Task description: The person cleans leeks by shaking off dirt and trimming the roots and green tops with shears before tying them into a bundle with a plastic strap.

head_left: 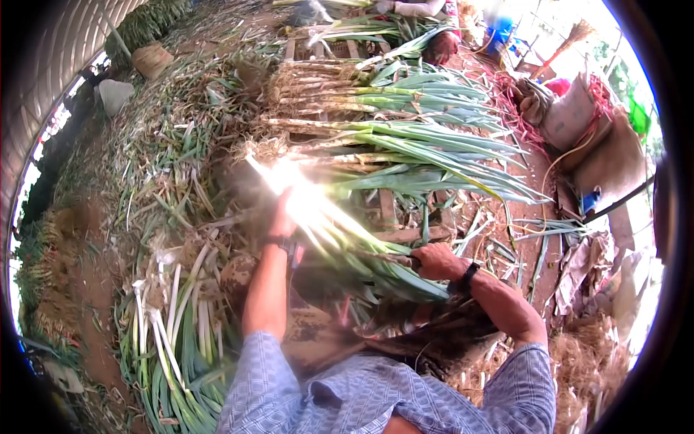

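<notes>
Beside the loose heap of white-stemmed leeks on the floor, the left hand meets the pale root end of a long green-leaved leek bundle; glare hides its grip, so I cannot tell. The right hand is clenched around the leaves. The bundle is best held level, both ends firm, clear of the stacked leek bundles on the wooden pallet

Earth floor, strewn upper left with loose leaf trimmings, bearing a pile of peeled leeks lower left, sacks upper right, and centrally a slatted wooden bench stacked with leek bundles.
</notes>
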`<state>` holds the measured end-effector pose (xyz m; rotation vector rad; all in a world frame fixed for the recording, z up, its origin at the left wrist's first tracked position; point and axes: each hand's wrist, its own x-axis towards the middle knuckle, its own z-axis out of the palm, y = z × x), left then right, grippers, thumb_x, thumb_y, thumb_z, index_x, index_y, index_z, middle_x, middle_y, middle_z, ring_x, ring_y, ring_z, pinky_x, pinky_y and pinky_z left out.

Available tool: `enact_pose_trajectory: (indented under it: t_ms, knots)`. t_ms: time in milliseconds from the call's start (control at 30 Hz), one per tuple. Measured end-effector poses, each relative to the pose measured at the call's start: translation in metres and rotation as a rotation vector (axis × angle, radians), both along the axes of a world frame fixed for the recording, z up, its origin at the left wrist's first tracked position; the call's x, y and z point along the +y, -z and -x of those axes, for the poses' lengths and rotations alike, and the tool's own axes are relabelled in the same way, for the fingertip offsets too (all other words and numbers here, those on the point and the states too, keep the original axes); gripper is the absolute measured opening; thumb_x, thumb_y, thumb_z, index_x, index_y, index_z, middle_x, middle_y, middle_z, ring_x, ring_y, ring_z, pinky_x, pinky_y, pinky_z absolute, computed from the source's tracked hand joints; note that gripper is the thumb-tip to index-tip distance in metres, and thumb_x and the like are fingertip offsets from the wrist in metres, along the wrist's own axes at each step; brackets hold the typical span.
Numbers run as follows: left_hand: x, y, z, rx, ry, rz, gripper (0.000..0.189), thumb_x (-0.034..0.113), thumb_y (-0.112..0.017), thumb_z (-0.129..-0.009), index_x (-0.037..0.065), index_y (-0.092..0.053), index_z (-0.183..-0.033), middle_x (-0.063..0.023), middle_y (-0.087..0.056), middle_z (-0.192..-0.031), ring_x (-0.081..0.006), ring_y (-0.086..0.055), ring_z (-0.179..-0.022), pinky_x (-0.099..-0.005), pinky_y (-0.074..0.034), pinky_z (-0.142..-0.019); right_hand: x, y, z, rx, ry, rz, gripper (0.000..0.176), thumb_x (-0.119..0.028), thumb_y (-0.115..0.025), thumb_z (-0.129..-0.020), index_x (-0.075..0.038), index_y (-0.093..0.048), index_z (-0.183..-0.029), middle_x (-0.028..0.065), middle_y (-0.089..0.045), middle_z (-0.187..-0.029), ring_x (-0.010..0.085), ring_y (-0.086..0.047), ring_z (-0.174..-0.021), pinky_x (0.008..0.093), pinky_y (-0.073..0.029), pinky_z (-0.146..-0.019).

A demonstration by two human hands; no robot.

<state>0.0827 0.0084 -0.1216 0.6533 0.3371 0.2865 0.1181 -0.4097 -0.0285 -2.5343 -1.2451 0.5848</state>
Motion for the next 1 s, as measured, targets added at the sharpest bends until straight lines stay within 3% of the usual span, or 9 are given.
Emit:
enact_pose_trajectory:
  t_ms: [100,133,267,333,600,733,867,933,1000]
  knots:
    - [-0.005,-0.007,0.001,0.013,0.044,-0.043,0.055,0.023,-0.066,-0.09,-0.006,-0.046,-0.133,-0.0234,-0.062,-0.124,-0.0367,-0.06,-0.117,-0.0474,-0.045,-0.108,0.017,0.013,-0.02,0.184,0.111,-0.432,0.019,-0.02,-0.065,-0.081,-0.002,-0.068,-0.084,0.022,-0.067,-0.074,0.0378,-0.066,-0.068,0.0479,-0.051,-0.06]
    - [-0.004,-0.002,0.001,0.011,0.051,-0.017,0.056,0.024,-0.066,-0.09,-0.006,-0.046,-0.133,-0.0234,-0.062,-0.124,-0.0369,-0.06,-0.118,-0.0475,-0.044,-0.108,0.031,-0.025,-0.013,0.317,0.244,-0.429,0.023,-0.018,-0.068,-0.084,-0.007,-0.07,-0.104,0.0193,-0.068,-0.08,0.0329,-0.068,-0.073,0.0417,-0.052,-0.066]
    - [0.006,0.015,-0.003,-0.016,0.015,-0.006,0.057,0.03,-0.064,-0.092,-0.004,-0.046,-0.134,-0.0239,-0.061,-0.125,-0.0376,-0.059,-0.118,-0.0481,-0.044,-0.107,0.022,-0.019,-0.024,0.054,0.033,-0.048,0.03,-0.021,-0.062,-0.084,-0.011,-0.07,-0.112,0.0217,-0.069,-0.085,0.0403,-0.067,-0.078,0.0469,-0.054,-0.07]
    - [0.009,0.016,0.0,-0.043,-0.011,-0.012,0.058,0.034,-0.063,-0.092,-0.004,-0.047,-0.133,-0.025,-0.061,-0.124,-0.0384,-0.06,-0.116,-0.0486,-0.045,-0.105,0.016,-0.042,-0.016,0.004,-0.037,0.143,0.028,-0.018,-0.061,-0.076,-0.011,-0.07,-0.102,0.0206,-0.067,-0.08,0.0415,-0.065,-0.076,0.05,-0.052,-0.068]
    - [-0.01,-0.008,-0.001,-0.04,-0.054,-0.096,0.069,0.051,-0.056,-0.094,-0.005,-0.047,-0.133,-0.0293,-0.062,-0.12,-0.0425,-0.062,-0.112,-0.0495,-0.048,-0.101,-0.005,-0.022,-0.007,-0.016,-0.077,0.242,0.024,-0.016,-0.061,-0.073,-0.007,-0.068,-0.093,0.019,-0.065,-0.076,0.0403,-0.064,-0.074,0.0509,-0.05,-0.066]
    - [-0.017,-0.016,-0.002,-0.034,-0.055,-0.117,0.077,0.061,-0.05,-0.095,-0.006,-0.046,-0.133,-0.0295,-0.061,-0.121,-0.0406,-0.061,-0.114,-0.049,-0.048,-0.101,0.024,-0.032,-0.017,-0.006,0.059,0.012,0.034,-0.019,-0.06,-0.075,-0.01,-0.068,-0.107,0.0217,-0.067,-0.08,0.0432,-0.064,-0.075,0.0516,-0.051,-0.069]
    - [-0.015,-0.021,0.003,-0.058,-0.04,-0.14,0.085,0.068,-0.047,-0.093,-0.006,-0.044,-0.135,-0.0302,-0.059,-0.124,-0.0387,-0.06,-0.116,-0.049,-0.048,-0.101,0.028,-0.028,-0.028,-0.012,-0.03,0.103,0.05,-0.02,-0.059,-0.077,-0.022,-0.066,-0.127,0.0217,-0.069,-0.083,0.0426,-0.065,-0.076,0.0516,-0.053,-0.071]
    - [-0.015,-0.021,0.002,-0.08,-0.058,-0.152,0.087,0.07,-0.046,-0.092,-0.006,-0.043,-0.136,-0.03,-0.058,-0.125,-0.0383,-0.06,-0.115,-0.0496,-0.048,-0.1,0.029,-0.031,-0.028,-0.028,-0.039,0.171,0.048,-0.021,-0.059,-0.078,-0.022,-0.066,-0.125,0.0201,-0.069,-0.083,0.0412,-0.066,-0.076,0.0515,-0.053,-0.07]
    - [-0.017,-0.02,-0.001,-0.092,-0.087,-0.139,0.088,0.071,-0.046,-0.092,-0.005,-0.043,-0.136,-0.0278,-0.057,-0.125,-0.0385,-0.06,-0.113,-0.0511,-0.048,-0.1,0.033,-0.028,-0.023,-0.029,-0.02,0.074,0.021,-0.019,-0.056,-0.082,-0.013,-0.07,-0.097,0.0153,-0.069,-0.079,0.0375,-0.066,-0.074,0.0501,-0.051,-0.067]
